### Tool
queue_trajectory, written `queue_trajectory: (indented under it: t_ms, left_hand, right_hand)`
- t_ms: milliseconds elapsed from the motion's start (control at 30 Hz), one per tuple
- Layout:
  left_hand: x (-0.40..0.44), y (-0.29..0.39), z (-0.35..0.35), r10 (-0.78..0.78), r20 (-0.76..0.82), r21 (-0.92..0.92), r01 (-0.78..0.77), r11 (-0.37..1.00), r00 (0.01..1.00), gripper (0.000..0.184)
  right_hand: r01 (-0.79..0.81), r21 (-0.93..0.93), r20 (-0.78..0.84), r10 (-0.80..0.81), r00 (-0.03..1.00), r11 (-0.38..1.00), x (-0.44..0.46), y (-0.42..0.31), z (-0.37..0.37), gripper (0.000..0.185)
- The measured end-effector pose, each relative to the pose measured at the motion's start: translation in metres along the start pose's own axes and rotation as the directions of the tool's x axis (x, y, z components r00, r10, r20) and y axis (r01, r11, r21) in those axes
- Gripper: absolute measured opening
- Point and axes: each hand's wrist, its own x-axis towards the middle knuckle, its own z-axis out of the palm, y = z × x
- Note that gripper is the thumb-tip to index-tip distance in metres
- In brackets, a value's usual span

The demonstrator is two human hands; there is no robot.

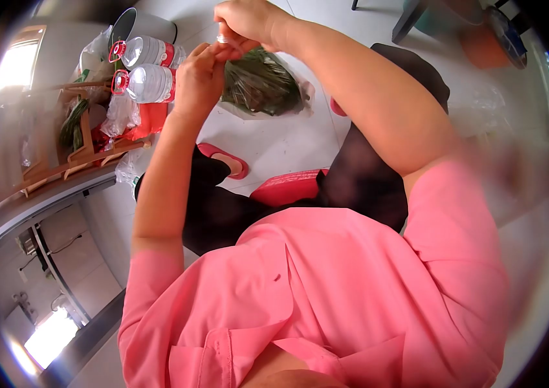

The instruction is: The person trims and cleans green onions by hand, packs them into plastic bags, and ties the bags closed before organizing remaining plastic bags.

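My left hand (pixel 200 74) and my right hand (pixel 248 22) meet at the top of the view, fingers closed and pressed together. A small whitish piece (pixel 223 39) shows between the fingertips, too small to name. Most of the fingers of my right hand are hidden behind its back. Below and beyond the hands, a clear plastic bag of dark green leafy vegetables (pixel 261 84) lies on the floor, apart from them as far as I can see.
Two large water bottles (pixel 151 84) with red caps stand at the left beside a grey bin (pixel 158 29). A wooden rack (pixel 80 152) holds green vegetables and plastic bags. Under me is a red stool (pixel 287 186). An orange container (pixel 491 46) stands at the upper right.
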Motion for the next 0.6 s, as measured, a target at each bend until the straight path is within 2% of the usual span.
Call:
queue_trajectory:
  t_ms: [33, 67, 100, 133, 167, 200, 233, 267, 300, 333, 367, 433, 500, 567, 600]
  left_hand:
    - [0.001, -0.001, -0.004, -0.053, 0.088, -0.011, 0.054, 0.998, 0.995, 0.016]
    - [0.001, -0.005, -0.008, -0.040, 0.111, -0.065, 0.047, 0.997, 0.993, 0.018]
    - [0.000, -0.010, -0.012, -0.094, 0.146, -0.152, 0.116, 0.982, 0.985, 0.021]
    - [0.002, -0.004, -0.018, -0.313, 0.229, -0.318, 0.375, 0.871, 0.922, 0.022]
    - [0.004, 0.003, -0.025, -0.489, 0.346, -0.442, 0.599, 0.667, 0.801, 0.023]
    - [0.006, -0.003, -0.026, -0.534, 0.407, -0.433, 0.671, 0.601, 0.741, 0.023]
    - [0.005, -0.005, -0.028, -0.535, 0.407, -0.434, 0.672, 0.601, 0.741, 0.023]
    - [0.004, -0.006, -0.028, -0.524, 0.480, -0.550, 0.707, 0.445, 0.704, 0.024]
    - [0.003, -0.008, -0.028, -0.494, 0.552, -0.638, 0.722, 0.268, 0.672, 0.025]
    - [-0.004, -0.019, -0.019, -0.410, 0.535, -0.668, 0.667, 0.330, 0.739, 0.027]
    - [-0.011, -0.030, -0.010, -0.322, 0.511, -0.700, 0.603, 0.381, 0.797, 0.029]
    - [-0.015, -0.032, 0.001, -0.233, 0.599, -0.735, 0.641, 0.219, 0.766, 0.029]
    - [-0.019, -0.021, 0.012, -0.227, 0.674, -0.714, 0.698, 0.043, 0.703, 0.026]
    - [-0.024, -0.010, 0.028, -0.200, 0.730, -0.683, 0.707, -0.185, 0.653, 0.024]
    - [-0.027, -0.003, 0.031, -0.185, 0.683, -0.730, 0.668, -0.145, 0.706, 0.018]
  right_hand:
    - [0.002, -0.128, 0.186, 0.022, 0.982, 0.992, 0.002, 0.008, -0.002, 0.027]
    - [-0.224, 0.137, -0.105, 0.239, 0.965, 0.965, 0.002, 0.016, 0.016, 0.032]
    - [-0.223, 0.138, -0.104, 0.238, 0.966, 0.965, -0.002, 0.015, 0.018, 0.032]
    - [-0.154, 0.086, -0.203, 0.169, 0.965, 0.984, -0.010, 0.009, 0.019, 0.034]
    - [-0.090, 0.026, -0.295, 0.094, 0.951, 0.996, -0.019, 0.003, 0.020, 0.035]
    - [-0.093, 0.085, -0.225, 0.110, 0.968, 0.992, -0.028, -0.006, 0.011, 0.035]
    - [-0.092, 0.085, -0.224, 0.109, 0.968, 0.992, -0.028, -0.009, 0.016, 0.035]
    - [-0.027, 0.415, -0.229, 0.133, 0.964, 0.910, -0.028, -0.010, 0.026, 0.035]
    - [0.044, 0.692, -0.225, 0.158, 0.961, 0.720, -0.029, -0.010, 0.034, 0.037]
    - [-0.046, 0.866, -0.065, 0.203, 0.977, 0.499, -0.033, -0.010, 0.040, 0.036]
    - [-0.048, 0.862, -0.064, 0.202, 0.977, 0.504, -0.036, -0.007, 0.044, 0.036]
    - [-0.163, 0.987, 0.156, 0.296, 0.942, -0.002, -0.041, 0.000, 0.050, 0.036]
    - [-0.205, 0.979, 0.195, 0.338, 0.921, -0.006, -0.051, 0.007, 0.060, 0.037]
    - [-0.268, 0.934, 0.182, 0.329, 0.927, 0.238, -0.060, 0.011, 0.066, 0.039]
    - [-0.271, 0.930, 0.187, 0.318, 0.929, 0.247, -0.064, 0.013, 0.070, 0.039]
